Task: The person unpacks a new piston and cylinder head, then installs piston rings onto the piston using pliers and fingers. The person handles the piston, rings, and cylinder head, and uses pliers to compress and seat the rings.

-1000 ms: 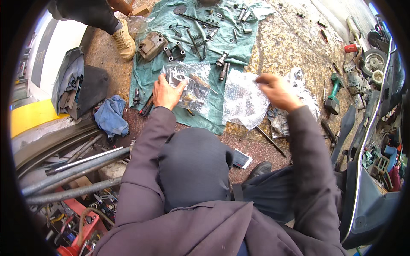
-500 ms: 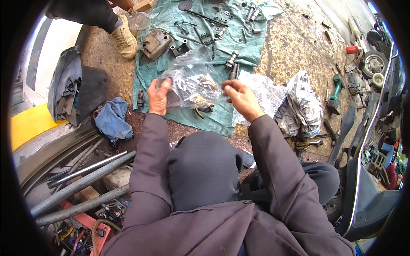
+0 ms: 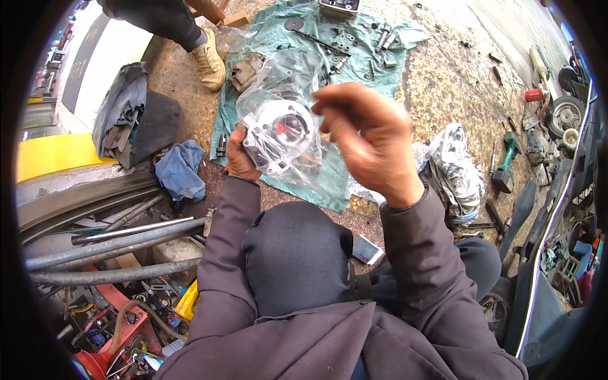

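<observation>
A rough, speckled floor [image 3: 443,82] spreads out past both hands. On it, just ahead, lies a thin, wrinkly green cloth [image 3: 335,188]. The crinkly clear bag [image 3: 278,82] is between the hands. The left hand [image 3: 242,156] grips its near left side; the right hand [image 3: 373,139] is up beside it, fingers bent and parted, with nothing seen in it. A smooth, round silver part [image 3: 271,115] looks still bagged. Beyond the right hand, small dark metal rods [image 3: 382,39] already lie bare.
</observation>
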{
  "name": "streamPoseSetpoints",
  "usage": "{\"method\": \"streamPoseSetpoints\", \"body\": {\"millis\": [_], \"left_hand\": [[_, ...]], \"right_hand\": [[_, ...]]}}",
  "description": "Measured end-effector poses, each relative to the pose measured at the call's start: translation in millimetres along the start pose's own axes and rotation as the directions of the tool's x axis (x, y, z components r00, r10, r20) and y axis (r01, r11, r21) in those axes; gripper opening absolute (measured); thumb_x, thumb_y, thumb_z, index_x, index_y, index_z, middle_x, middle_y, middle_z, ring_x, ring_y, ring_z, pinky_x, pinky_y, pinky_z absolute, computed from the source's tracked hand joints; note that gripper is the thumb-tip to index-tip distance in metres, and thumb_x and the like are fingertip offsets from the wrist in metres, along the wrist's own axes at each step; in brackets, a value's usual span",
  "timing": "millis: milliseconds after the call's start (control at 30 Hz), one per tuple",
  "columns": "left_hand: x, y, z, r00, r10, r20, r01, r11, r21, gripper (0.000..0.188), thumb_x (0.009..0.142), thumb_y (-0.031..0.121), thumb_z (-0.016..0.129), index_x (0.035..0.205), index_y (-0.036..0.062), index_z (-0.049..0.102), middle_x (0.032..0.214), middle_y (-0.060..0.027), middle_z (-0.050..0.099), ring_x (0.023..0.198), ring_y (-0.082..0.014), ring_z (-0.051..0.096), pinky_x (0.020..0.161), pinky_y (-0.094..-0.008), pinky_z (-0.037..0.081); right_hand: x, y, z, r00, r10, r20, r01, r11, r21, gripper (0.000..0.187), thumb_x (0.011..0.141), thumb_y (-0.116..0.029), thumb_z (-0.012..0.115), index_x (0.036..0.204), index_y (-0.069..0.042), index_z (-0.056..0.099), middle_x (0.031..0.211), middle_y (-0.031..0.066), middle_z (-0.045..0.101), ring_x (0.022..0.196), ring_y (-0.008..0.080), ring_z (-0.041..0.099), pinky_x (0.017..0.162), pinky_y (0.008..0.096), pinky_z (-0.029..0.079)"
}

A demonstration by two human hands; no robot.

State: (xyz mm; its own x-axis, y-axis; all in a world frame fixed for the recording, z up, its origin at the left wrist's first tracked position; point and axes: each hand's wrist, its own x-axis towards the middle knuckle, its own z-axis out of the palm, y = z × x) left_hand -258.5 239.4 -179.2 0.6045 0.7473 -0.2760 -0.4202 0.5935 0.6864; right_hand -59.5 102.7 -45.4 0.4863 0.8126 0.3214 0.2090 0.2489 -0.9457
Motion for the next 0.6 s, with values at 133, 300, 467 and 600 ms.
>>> {"method": "streamPoseSetpoints", "body": {"millis": [133,300,467,600], "left_hand": [[-1,0,17,0.999,-0.004,0.043,-0.001,0.995,0.098,0.067,0.086,0.044,0.062,0.133,-0.0020,0.052,0.126,-0.0148,0.062,0.111,-0.0286,0.063,0.096,-0.0413,0.052],[0,2,38,0.992,-0.011,0.124,-0.016,0.976,0.216,0.062,0.086,0.042,0.066,0.127,-0.0019,0.054,0.118,-0.0103,0.064,0.105,-0.0210,0.063,0.092,-0.0349,0.051],[2,5,62,0.992,0.002,0.123,-0.044,0.939,0.341,0.054,0.086,0.038,0.068,0.120,-0.0011,0.056,0.109,-0.0068,0.063,0.096,-0.0146,0.061,0.086,-0.0291,0.049],[4,20,95,0.991,0.066,0.113,-0.120,0.806,0.580,0.045,0.083,0.027,0.074,0.114,-0.0013,0.058,0.104,-0.0060,0.065,0.091,-0.0124,0.060,0.083,-0.0267,0.049]], "right_hand": [[1,16,6,0.912,0.223,0.344,0.011,0.825,-0.566,0.021,0.080,-0.014,0.065,0.096,-0.004,0.072,0.080,0.0185,0.068,0.079,0.0366,0.066,0.074,0.0448,0.054],[-20,46,2,0.878,0.426,0.220,-0.181,0.720,-0.670,0.022,0.082,-0.020,0.066,0.099,-0.007,0.072,0.089,0.0190,0.067,0.089,0.0371,0.065,0.080,0.0456,0.053],[-34,65,-4,0.865,0.484,0.132,-0.392,0.817,-0.423,0.024,0.084,-0.022,0.067,0.102,-0.006,0.071,0.090,0.0164,0.069,0.084,0.0332,0.066,0.076,0.0416,0.052],[-46,82,-5,0.760,0.649,0.040,-0.643,0.741,0.194,0.027,0.092,-0.023,0.063,0.111,-0.004,0.068,0.092,0.0087,0.069,0.080,0.0209,0.065,0.071,0.0332,0.051]]}}
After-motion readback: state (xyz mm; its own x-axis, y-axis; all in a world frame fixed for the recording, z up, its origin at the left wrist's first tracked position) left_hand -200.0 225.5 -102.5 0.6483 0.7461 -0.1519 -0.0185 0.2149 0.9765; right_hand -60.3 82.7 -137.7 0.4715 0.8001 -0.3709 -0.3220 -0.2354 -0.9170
